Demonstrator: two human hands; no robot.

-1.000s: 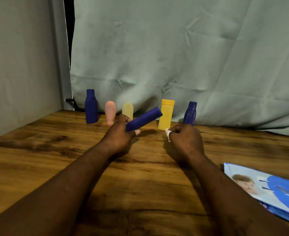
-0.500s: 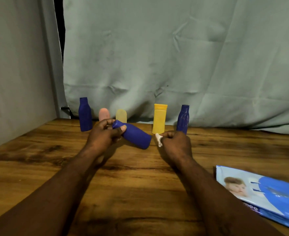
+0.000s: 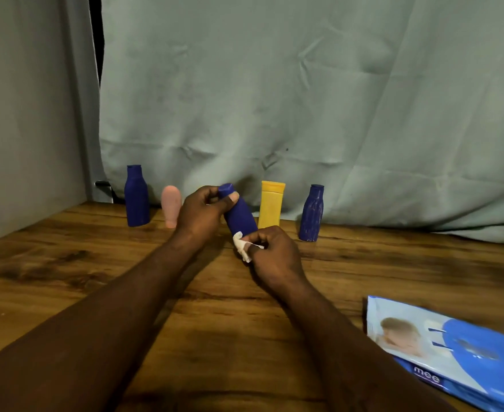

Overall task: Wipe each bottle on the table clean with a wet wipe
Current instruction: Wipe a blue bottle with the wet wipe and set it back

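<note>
The left hand grips the bottle by its upper end; its axis slants down toward the right hand, which pinches the wipe, seemingly touching the lower end.

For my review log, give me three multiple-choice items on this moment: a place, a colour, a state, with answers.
1. Where does the wipes pack lie? A) on the floor B) at the near right of the table C) under a hand
2. What colour is the held bottle? A) yellow B) pink C) dark blue
3. How is the held bottle posed? A) upright on the table B) lying flat C) tilted in the left hand
Answers: 1 B, the pack sits at the table's lower right. 2 C, its body is dark blue. 3 C, the left hand grips its cap end while the right hand holds the wet wipe at its lower end.
</note>
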